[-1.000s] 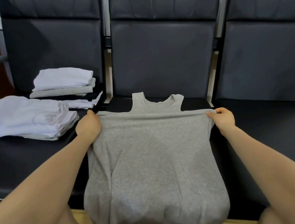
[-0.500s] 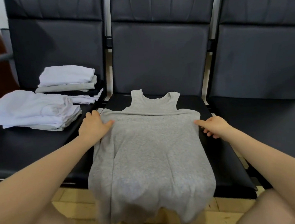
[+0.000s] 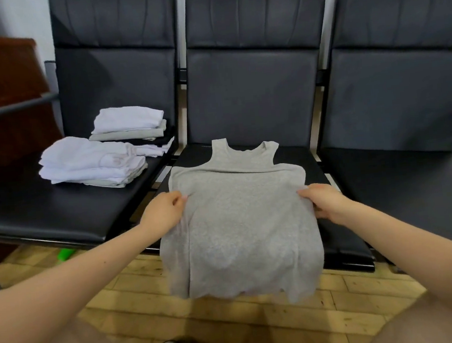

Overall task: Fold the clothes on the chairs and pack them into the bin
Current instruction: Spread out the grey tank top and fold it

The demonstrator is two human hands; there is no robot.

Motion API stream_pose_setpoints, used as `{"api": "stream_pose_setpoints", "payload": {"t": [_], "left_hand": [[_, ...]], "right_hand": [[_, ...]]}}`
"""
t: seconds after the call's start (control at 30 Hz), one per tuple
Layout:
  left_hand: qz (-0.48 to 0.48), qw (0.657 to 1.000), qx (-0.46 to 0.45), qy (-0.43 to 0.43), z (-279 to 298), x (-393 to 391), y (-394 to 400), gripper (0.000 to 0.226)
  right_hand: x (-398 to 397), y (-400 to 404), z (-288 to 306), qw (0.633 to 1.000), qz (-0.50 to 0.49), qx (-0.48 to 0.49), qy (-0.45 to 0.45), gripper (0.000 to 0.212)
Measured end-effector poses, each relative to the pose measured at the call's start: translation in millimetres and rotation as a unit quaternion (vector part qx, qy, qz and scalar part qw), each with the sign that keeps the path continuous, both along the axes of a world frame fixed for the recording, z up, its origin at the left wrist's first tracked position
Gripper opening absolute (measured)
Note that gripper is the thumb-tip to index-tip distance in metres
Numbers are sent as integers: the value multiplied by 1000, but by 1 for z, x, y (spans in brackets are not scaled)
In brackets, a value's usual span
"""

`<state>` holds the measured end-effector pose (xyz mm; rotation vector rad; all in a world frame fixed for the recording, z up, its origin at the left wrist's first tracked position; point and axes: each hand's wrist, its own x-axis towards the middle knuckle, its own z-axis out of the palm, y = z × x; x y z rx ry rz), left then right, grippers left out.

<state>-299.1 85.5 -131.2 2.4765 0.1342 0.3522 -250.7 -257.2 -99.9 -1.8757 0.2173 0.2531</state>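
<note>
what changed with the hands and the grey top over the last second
Both hands slid down from the grey tank top's shoulders to its sides; left hand and right hand now pinch the edges mid-body. The top stayed flat on the middle chair seat; folded stacks unmoved.

Right hand [image 3: 321, 200] fingertips tucked under grey tank top [image 3: 240, 224]; right chair [image 3: 404, 101] cut by edge.

Vest [image 3: 240, 219]: grey matt knit cloth, slightly fuzzy. 3 chairs [image 3: 253, 92]: black leather-like upholstery, smooth, faint sheen. Stacks [image 3: 93, 162]: white cloth. Floor [image 3: 232, 318]: worn wood blocks.
</note>
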Motion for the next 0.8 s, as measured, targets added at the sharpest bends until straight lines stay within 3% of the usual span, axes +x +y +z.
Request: {"api": "stream_pose_setpoints", "payload": {"t": [0.1,0.2,0.27,0.33,0.47,0.57,0.6,0.7,0.8], "left_hand": [[97,966,-234,-55,4,0,9,32],[177,922,-337,-68,8,6,25,30],[203,929,-307,-49,9,14,38,38],[196,959,-199,-40,12,20,50,40],[58,993,21,-98,31,19,63,32],[-40,978,194,-59,40,17,71,29],[-59,979,191,-44,39,16,72,30],[-123,988,73,57,27,8,69,42],[-118,981,5,151,12,2,56,57]], "right_hand": [[-3,-3,3,992,-104,66,-12,32],[-4,-15,7,984,-172,31,-15,34],[-4,-24,10,980,-196,7,-12,38],[-1,-33,10,978,-206,-27,-19,38],[4,-40,11,975,-196,-91,-43,31],[7,-39,15,975,-191,-96,-53,29],[6,-36,16,977,-186,-86,-57,29],[3,-25,18,989,-123,-42,-64,27],[-2,-19,15,999,13,-37,19,33]]}}
